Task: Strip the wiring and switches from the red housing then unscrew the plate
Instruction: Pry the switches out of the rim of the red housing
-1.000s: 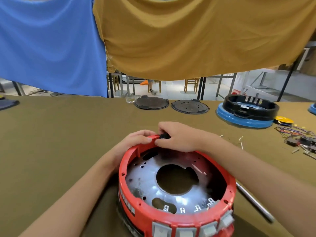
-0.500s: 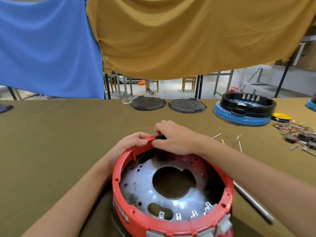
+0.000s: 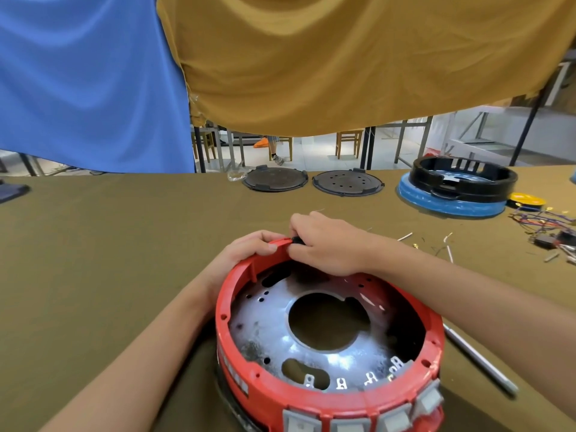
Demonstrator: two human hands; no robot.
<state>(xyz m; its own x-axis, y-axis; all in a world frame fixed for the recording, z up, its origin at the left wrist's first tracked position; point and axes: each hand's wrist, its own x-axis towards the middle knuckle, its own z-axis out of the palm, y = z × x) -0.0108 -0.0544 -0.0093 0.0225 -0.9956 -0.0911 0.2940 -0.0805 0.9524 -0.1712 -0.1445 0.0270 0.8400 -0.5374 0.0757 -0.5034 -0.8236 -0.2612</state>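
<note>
At the far rim of the red housing (image 3: 327, 397) on the desk (image 3: 93, 260), right hand (image 3: 327, 244) pinches a black part (image 3: 297, 240); left hand (image 3: 249, 249) grips the rim. A hard tug could snap brittle plastic.

My housing (image 3: 237, 310) is bright red, with a row of pale grey switches (image 3: 392, 419) along its near side. The plate (image 3: 268, 325) inside is silvery, smudged with black soot and dotted with small dark holes. The part (image 3: 297, 240) I pinch at the rim is black. The table (image 3: 93, 244) is olive brown. 2 discs (image 3: 311, 181) at the far edge are dark grey. Beyond them, a black ring (image 3: 464, 177) sits on a blue base (image 3: 452, 204). The cloths (image 3: 218, 63) hanging above are blue and mustard yellow.
</note>
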